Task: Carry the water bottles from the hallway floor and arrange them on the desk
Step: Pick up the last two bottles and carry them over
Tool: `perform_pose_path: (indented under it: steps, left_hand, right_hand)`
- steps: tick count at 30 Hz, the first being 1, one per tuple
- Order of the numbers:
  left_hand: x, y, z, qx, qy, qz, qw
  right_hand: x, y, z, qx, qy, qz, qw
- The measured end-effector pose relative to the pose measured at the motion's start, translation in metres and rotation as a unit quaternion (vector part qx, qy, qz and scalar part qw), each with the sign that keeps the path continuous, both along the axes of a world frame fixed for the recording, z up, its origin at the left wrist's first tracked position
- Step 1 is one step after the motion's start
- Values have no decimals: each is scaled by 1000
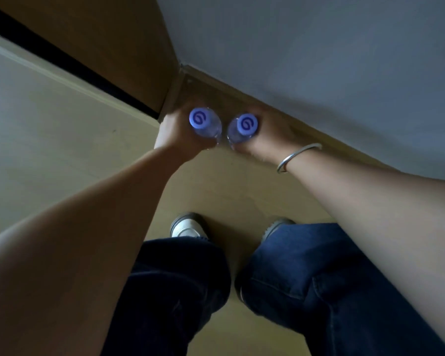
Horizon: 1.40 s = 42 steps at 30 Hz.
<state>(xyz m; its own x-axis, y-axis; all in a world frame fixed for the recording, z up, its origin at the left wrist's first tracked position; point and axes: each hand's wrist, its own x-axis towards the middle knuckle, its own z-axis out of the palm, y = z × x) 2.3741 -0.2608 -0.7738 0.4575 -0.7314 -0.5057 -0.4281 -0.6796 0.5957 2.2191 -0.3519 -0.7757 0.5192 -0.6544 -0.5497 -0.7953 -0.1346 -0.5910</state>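
Two clear water bottles with purple caps stand side by side near the corner of the floor. My left hand (175, 134) grips the left bottle (203, 123) around its upper body. My right hand (270, 134), with a silver bangle on the wrist, grips the right bottle (243, 127) the same way. I see both bottles from above, so their lower parts and bases are hidden. Whether they touch the floor I cannot tell. The desk is out of view.
A grey wall (319, 60) with a wooden skirting board (306, 127) runs along the right. A brown door or panel (108, 47) meets it at the corner. My legs in dark jeans and two shoes (188, 226) stand on the tan floor (62, 150).
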Motion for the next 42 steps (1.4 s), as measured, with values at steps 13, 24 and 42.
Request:
perform_pose_path:
  steps: [13, 24, 42]
  left_hand:
    - [-7, 75, 297, 8, -23, 84, 996]
    - [52, 184, 547, 29, -74, 257, 963]
    - [207, 367, 702, 28, -235, 351, 906]
  right_hand:
    - [-7, 65, 303, 11, 11, 87, 996]
    - [94, 124, 546, -40, -24, 287, 957]
    - [312, 264, 684, -133, -135, 375, 908]
